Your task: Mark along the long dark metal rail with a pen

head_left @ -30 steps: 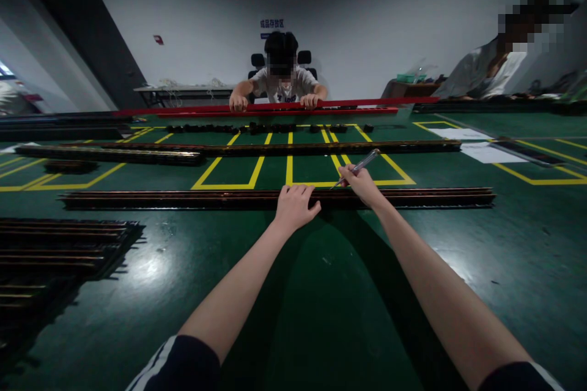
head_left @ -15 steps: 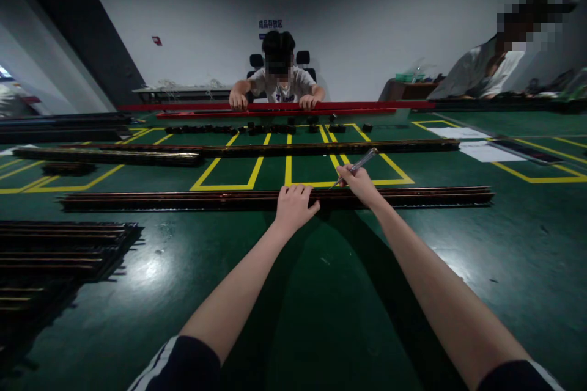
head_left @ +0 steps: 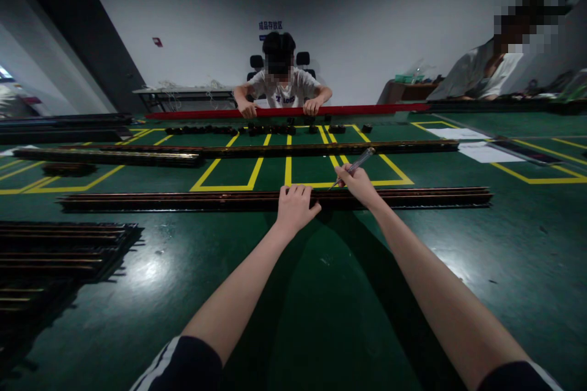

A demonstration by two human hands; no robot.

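My left hand (head_left: 296,211) grips a bundle of long dark strips (head_left: 160,200) near its middle, fingers over the far side and thumb along the near edge. The bundle lies crosswise on the green table (head_left: 321,317). Just to the right, my right hand (head_left: 358,183) is closed round what looks like a screwdriver (head_left: 362,159) with a clear, greyish handle. Its thin tip points down and left at the top of the bundle, close to my left hand. Whether the tip touches the strips is too small to tell.
Beyond lies another long strip bundle (head_left: 321,148), then a row of small black parts (head_left: 270,129). Across the table a co-worker (head_left: 284,88) holds a long red bar (head_left: 358,110). More strips (head_left: 55,250) lie at left, white papers (head_left: 490,151) at right.
The co-worker's hands and the red bar have shifted slightly toward me, and the bar is now tilted differently. My own hands and the bundle have hardly moved.
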